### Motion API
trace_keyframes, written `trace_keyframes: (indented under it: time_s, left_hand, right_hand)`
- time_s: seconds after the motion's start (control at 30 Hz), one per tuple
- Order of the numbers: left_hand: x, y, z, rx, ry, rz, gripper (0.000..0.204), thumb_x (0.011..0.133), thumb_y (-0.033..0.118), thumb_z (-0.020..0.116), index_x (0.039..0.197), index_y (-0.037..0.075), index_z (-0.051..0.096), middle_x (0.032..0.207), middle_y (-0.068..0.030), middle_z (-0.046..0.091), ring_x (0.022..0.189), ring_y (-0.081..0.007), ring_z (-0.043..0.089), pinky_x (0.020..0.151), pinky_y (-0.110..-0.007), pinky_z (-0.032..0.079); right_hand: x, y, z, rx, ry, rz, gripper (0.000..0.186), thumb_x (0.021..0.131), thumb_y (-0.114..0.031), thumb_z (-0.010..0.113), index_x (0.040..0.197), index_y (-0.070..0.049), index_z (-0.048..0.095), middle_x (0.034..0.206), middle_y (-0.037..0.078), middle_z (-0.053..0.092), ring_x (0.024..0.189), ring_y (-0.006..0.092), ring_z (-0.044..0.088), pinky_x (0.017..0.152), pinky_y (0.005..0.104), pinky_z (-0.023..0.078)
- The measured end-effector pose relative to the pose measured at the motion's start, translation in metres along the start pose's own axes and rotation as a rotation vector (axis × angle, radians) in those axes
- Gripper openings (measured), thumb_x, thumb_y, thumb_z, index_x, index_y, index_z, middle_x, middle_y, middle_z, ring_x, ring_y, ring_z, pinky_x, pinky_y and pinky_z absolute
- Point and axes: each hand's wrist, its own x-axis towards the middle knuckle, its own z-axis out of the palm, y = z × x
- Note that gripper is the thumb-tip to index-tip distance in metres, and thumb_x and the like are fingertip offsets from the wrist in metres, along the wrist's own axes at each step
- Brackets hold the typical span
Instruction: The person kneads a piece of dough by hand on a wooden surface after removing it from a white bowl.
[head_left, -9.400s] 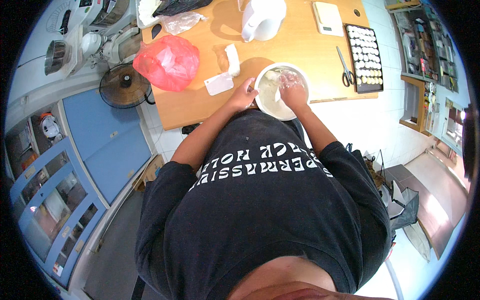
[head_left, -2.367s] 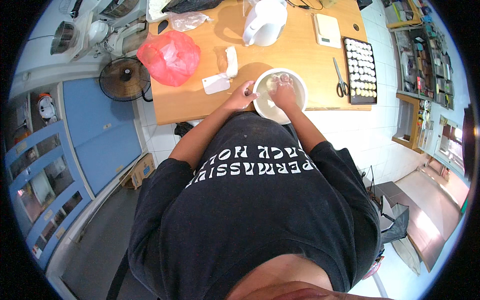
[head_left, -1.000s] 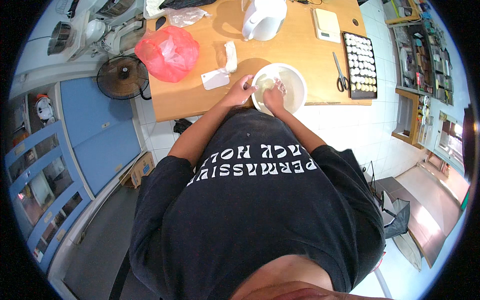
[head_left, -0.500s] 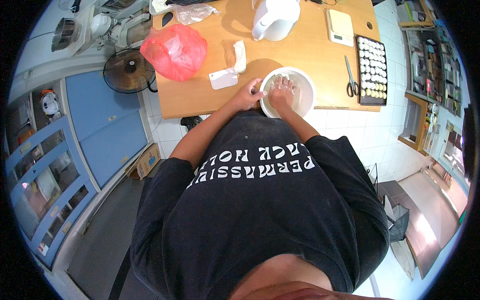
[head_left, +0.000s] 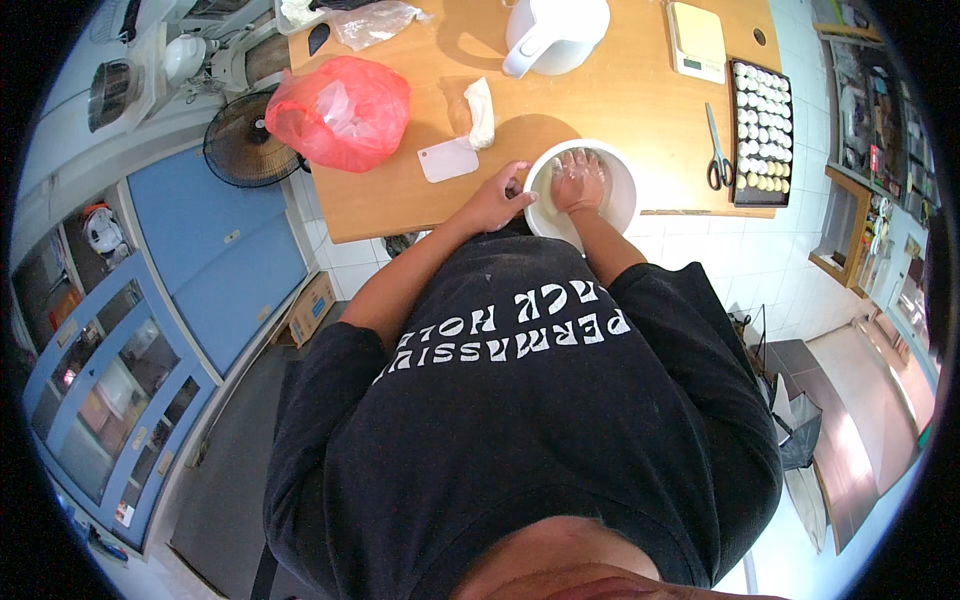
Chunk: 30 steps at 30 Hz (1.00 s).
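Observation:
A round white bowl stands at the table's near edge, close against my shirt. My left hand grips its left rim, with the thumb along the edge and the fingers curled. Down inside the bowl is my right hand, palm downward and fingers stretched out and slightly apart. Whitish residue coats those fingers. They press into pale, soft-looking contents, mostly hidden beneath the hand. Just beyond my left hand lie a flat white scraper and an elongated cream-coloured piece that looks like dough or a wrapper.
A red plastic bag sits at the left of the wooden table. A white kettle stands at the back. On the right are a kitchen scale, scissors and a dark tray of small round pieces. A fan stands beyond the left edge.
Inside the bowl my right hand has shifted, its fingers now stretched toward the far wall. My left hand stays on the rim. The whole view has turned slightly.

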Motion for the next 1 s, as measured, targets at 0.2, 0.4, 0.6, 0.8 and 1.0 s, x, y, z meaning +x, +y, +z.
trace_keyframes:
  time_s: [0.2,0.4,0.6,0.8,1.0]
  left_hand:
    - [0.002,-0.005,-0.001,-0.006,-0.007,0.012,0.068,0.096,0.024,0.075,0.151,0.002,0.040,0.084,-0.0069,0.064,0.073,-0.0139,0.059,0.065,-0.032,0.048]
    - [0.002,0.006,0.000,0.036,0.039,0.034,0.068,0.097,0.022,0.075,0.151,0.002,0.040,0.086,-0.0076,0.064,0.071,-0.0135,0.058,0.063,-0.032,0.049]
    - [0.008,-0.017,-0.002,-0.081,0.040,0.054,0.068,0.095,0.019,0.075,0.152,0.002,0.041,0.084,-0.0035,0.060,0.069,-0.0110,0.055,0.060,-0.031,0.046]
    - [0.015,-0.027,0.004,-0.063,0.084,0.152,0.067,0.095,0.017,0.075,0.151,0.001,0.042,0.082,-0.0033,0.061,0.067,-0.0100,0.053,0.059,-0.029,0.043]
    - [0.000,-0.011,0.003,-0.073,0.093,0.040,0.071,0.096,0.020,0.075,0.153,0.000,0.039,0.080,-0.0037,0.063,0.068,-0.0098,0.055,0.057,-0.030,0.043]
  right_hand:
    - [0.007,0.002,0.003,0.044,0.018,0.007,0.044,0.101,-0.041,0.052,0.127,-0.011,0.070,0.139,0.016,0.065,0.132,0.0400,0.056,0.116,0.0538,0.038]
    - [0.006,0.005,0.007,0.023,0.189,-0.042,0.045,0.101,-0.040,0.054,0.126,-0.006,0.072,0.133,0.023,0.067,0.128,0.0431,0.059,0.112,0.0519,0.044]
    - [0.016,0.029,-0.061,0.615,-0.319,0.191,0.052,0.095,-0.035,0.063,0.135,-0.002,0.064,0.136,0.026,0.065,0.129,0.0395,0.060,0.111,0.0450,0.046]
    - [-0.030,0.017,-0.045,0.196,-0.097,-0.054,0.043,0.090,-0.016,0.067,0.132,-0.005,0.066,0.128,0.025,0.068,0.124,0.0404,0.062,0.104,0.0473,0.051]
    - [-0.065,-0.019,-0.061,0.433,-0.024,-0.161,0.038,0.089,-0.006,0.056,0.125,-0.001,0.069,0.112,0.027,0.072,0.100,0.0463,0.070,0.093,0.0533,0.054]
